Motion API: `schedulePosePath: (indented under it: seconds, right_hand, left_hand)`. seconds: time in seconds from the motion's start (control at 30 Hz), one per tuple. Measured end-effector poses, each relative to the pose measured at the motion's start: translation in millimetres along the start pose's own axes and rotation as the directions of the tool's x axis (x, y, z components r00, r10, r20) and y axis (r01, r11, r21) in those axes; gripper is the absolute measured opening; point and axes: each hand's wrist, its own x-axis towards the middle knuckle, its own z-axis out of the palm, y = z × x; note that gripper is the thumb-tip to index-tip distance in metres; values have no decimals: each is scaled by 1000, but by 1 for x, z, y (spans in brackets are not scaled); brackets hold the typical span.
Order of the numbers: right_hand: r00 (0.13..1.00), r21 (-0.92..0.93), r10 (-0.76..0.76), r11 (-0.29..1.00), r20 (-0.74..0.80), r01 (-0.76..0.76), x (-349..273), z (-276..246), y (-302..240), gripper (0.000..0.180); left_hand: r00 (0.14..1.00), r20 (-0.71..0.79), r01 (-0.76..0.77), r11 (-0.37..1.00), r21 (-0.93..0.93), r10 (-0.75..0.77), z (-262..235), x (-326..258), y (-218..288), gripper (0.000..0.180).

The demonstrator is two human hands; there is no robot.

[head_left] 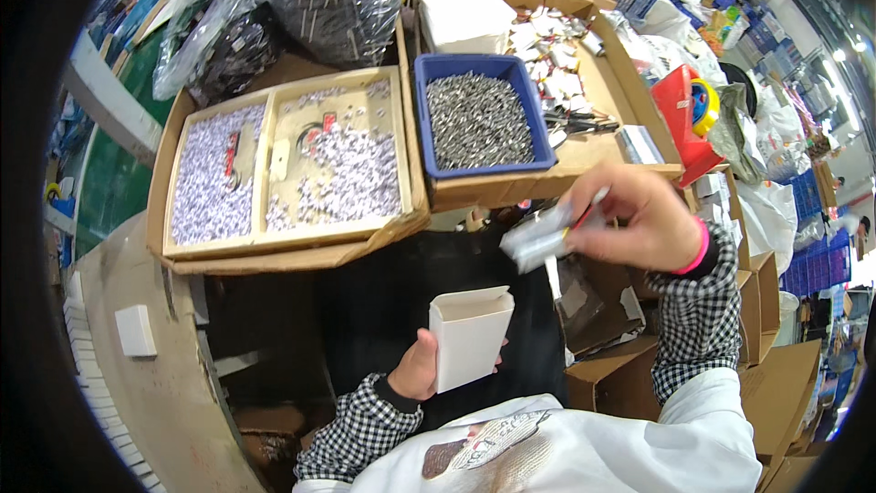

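At the far left a row of small white boxes runs along the edge of the bench, with one closed white box lying apart on the bench top, which suggests some packing is already finished. Behind them a divided cardboard tray holds heaps of small pale parts. Lower down, the left hand grips an open white carton upright, its top flaps raised and its mouth showing nothing inside as far as can be seen, so this one reads as not yet filled. Above it stands a blue bin full of small grey metal pieces. To the right, the right hand is closed on a small clear packet, blurred, held above and to the right of the carton's mouth and apart from it. Judging by this, the packet is picked up but not yet in the carton, and closing the flaps is also left.
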Motion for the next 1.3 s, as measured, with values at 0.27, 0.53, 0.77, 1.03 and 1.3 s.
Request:
schedulePosePath:
  seconds: [0.27, 0.53, 0.77, 1.03, 1.3]
  right_hand:
    - [937, -366, -217, 877, 275, 311, 1, 45, 14, 22]
    - [902, -568, -251, 709, 350, 418, -6, 66, 0, 20]
    - [932, -412, -258, 843, 256, 346, -2, 68, 11, 21]
    - [865, -280, -56, 934, 498, 222, 3, 73, 9, 31]
    - [931, -295, -187, 912, 314, 284, 12, 70, 10, 28]
  left_hand:
    - [996, -39, 80, 992, 93, -77, 14, -7, 1, 94]
    - [987, -88, 146, 974, 174, -132, 12, -6, -3, 92]
    - [993, -70, 103, 982, 155, -93, 10, -4, -2, 92]
    - [994, -99, 70, 965, 252, -47, 5, -1, 0, 92]
    - [991, -135, 40, 977, 209, -11, -6, -3, 2, 89]
